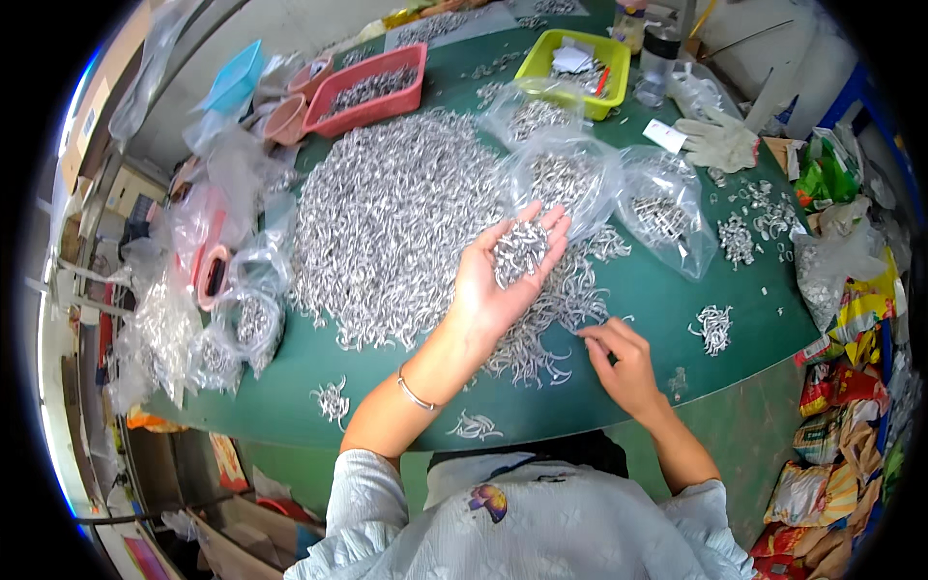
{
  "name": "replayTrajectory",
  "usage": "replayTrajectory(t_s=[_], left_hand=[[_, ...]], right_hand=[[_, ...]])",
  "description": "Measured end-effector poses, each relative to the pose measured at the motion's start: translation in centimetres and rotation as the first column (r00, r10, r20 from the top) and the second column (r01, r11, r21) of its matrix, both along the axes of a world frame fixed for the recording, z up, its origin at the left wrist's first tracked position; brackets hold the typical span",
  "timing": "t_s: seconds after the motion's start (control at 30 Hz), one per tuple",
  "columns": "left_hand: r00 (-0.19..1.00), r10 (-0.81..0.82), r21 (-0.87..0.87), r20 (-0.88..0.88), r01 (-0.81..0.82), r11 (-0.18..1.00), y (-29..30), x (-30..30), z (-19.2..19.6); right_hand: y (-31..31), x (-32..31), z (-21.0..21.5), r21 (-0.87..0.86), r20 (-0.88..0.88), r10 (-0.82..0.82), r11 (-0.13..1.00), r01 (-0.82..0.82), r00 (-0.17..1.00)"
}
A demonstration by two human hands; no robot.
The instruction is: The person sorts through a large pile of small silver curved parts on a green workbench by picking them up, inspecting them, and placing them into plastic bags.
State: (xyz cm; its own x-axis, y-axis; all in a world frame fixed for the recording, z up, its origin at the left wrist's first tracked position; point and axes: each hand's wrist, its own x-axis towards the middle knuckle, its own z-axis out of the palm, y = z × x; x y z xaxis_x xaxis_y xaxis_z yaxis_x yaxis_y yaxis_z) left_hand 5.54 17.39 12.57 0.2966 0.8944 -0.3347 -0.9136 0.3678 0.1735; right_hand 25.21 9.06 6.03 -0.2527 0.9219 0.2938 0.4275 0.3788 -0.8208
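My left hand is raised palm up over the green table, cupping a small heap of silver metal hooks. A big pile of the same hooks spreads under and left of it. My right hand rests lower right on the table, fingertips pinched at the edge of the pile, touching loose hooks. Whether it holds one I cannot tell.
Clear plastic bags of hooks lie behind the pile and along the left edge. A red tray and a yellow tray stand at the back. A white glove lies far right. Small hook clusters dot the table.
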Motion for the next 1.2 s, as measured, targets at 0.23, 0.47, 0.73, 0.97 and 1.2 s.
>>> replayTrajectory(t_s=[0.23,0.47,0.73,0.97,1.2], left_hand=[[0.995,0.093,-0.031,0.031,-0.092,0.995,5.6,2.8,1.0],[0.927,0.138,-0.001,-0.348,-0.148,0.989,7.2,3.3,0.1],[0.812,0.110,0.240,-0.573,0.038,0.970,9.3,2.2,-1.5],[0.728,0.052,0.269,-0.683,0.185,0.945,8.2,2.1,0.1],[0.867,-0.045,0.104,-0.497,0.111,0.988,-2.4,0.9,0.4]], right_hand=[[0.1,0.6,-0.4,-0.015,-0.035,-0.014,1.000,0.014,0.999],[0.1,0.7,-0.8,-0.019,-0.071,-0.026,1.000,0.025,0.997],[0.1,0.3,-1.4,-0.023,-0.092,-0.021,1.000,0.019,0.996],[0.1,0.4,-0.5,-0.131,-0.130,-0.047,0.991,0.030,0.990],[0.1,-0.7,-0.3,-0.473,-0.687,-0.214,0.857,-0.204,0.695]])
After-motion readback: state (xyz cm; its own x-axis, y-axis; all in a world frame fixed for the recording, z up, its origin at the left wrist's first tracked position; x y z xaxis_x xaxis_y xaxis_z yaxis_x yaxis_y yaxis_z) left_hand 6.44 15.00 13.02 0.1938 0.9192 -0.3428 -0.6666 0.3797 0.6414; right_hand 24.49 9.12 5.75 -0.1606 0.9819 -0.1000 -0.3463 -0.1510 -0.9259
